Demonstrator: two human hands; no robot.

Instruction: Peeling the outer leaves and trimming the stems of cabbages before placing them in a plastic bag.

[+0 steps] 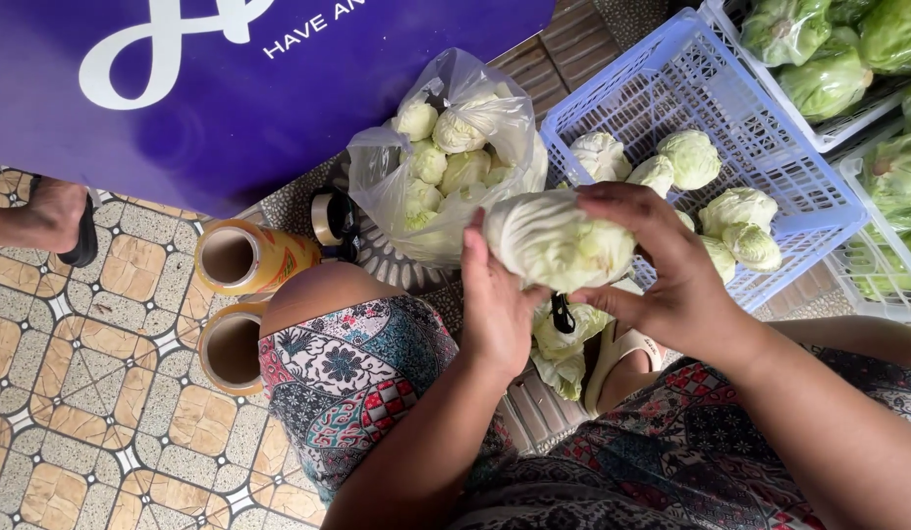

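Both my hands hold one pale green cabbage (554, 240) over my lap. My left hand (495, 304) cups it from below and the left side. My right hand (662, 265) wraps over its right side, fingers curled across the top. Just beyond the cabbage a clear plastic bag (455, 147) stands open, filled with several small cabbages. Under my hands, loose cabbage leaves (563, 353) lie on the ground beside my sandalled foot (622, 358).
A lilac plastic crate (770, 147) at right holds several cabbages. White crates (848, 128) with wrapped green cabbages are at the far right. Two rolls of cling film (241, 257) and a tape roll (328, 218) lie left. Another person's foot (53, 216) rests on the tiled floor.
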